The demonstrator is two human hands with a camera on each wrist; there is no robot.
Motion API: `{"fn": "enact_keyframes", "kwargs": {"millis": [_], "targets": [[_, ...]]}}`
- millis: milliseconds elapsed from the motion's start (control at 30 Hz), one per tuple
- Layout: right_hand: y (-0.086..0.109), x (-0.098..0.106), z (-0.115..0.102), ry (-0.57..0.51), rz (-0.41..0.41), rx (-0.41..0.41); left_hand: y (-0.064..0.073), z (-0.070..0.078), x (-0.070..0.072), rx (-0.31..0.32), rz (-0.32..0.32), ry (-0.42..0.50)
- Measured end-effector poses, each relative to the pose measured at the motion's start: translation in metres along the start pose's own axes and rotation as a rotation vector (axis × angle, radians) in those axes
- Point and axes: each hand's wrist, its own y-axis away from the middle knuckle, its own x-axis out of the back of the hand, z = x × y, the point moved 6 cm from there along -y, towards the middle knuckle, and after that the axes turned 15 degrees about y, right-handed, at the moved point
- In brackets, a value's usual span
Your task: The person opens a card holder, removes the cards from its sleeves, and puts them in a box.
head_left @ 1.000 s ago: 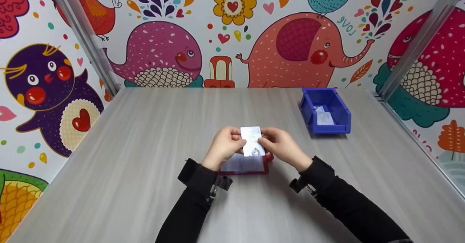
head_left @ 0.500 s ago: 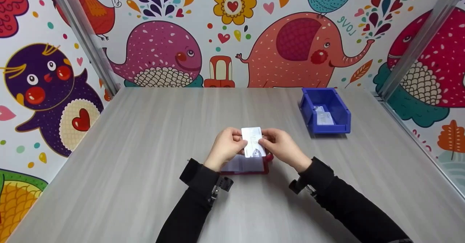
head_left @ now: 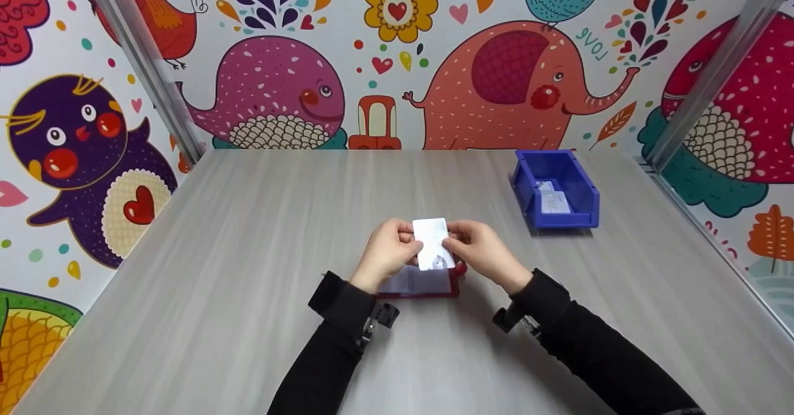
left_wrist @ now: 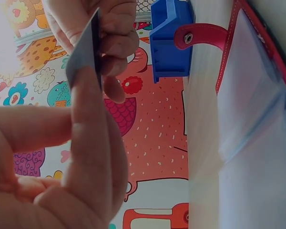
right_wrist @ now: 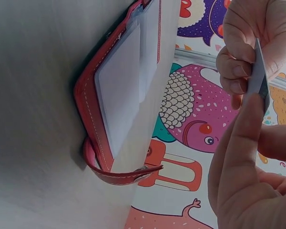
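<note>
A white card with a small grey picture near its lower edge is held upright between both hands. My left hand pinches its left edge between thumb and fingers; my right hand pinches the right edge likewise. Beneath the hands a red card holder lies spread on the table, partly hidden by them. Its clear plastic sleeves and stitched red border show in the right wrist view. A red strap with a metal snap sticks out from the holder, unfastened.
At the back right of the table stands a blue plastic bin with a few cards inside. Brightly printed panels with cartoon animals wall in the back and sides, joined by metal posts.
Both hands keep their grip on the card, which has shifted very slightly down and to the right. The left forearm has moved a little to the right too.
</note>
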Motion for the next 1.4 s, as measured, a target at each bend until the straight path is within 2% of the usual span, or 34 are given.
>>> {"fn": "enact_keyframes", "kwargs": {"millis": [267, 433, 733, 900, 1167, 1400], "targets": [[-0.001, 0.000, 0.000, -0.037, -0.008, -0.018, 0.000, 0.001, 0.000, -0.002, -0.006, 0.006], [-0.001, 0.000, 0.000, -0.086, -0.025, -0.027, 0.001, 0.002, 0.001, 0.015, 0.012, 0.000], [-0.001, 0.007, 0.004, -0.141, -0.032, -0.022, -0.001, -0.001, 0.007, 0.070, 0.069, 0.088], [0.000, 0.012, 0.008, -0.162, -0.025, -0.027, -0.001, 0.002, 0.014, 0.025, 0.099, -0.028], [0.001, 0.021, 0.014, -0.150, -0.003, -0.041, 0.002, 0.011, 0.025, -0.115, 0.176, -0.386], [0.002, 0.030, 0.022, -0.109, 0.005, -0.083, 0.003, 0.009, 0.030, -0.159, 0.214, -0.544]]}}
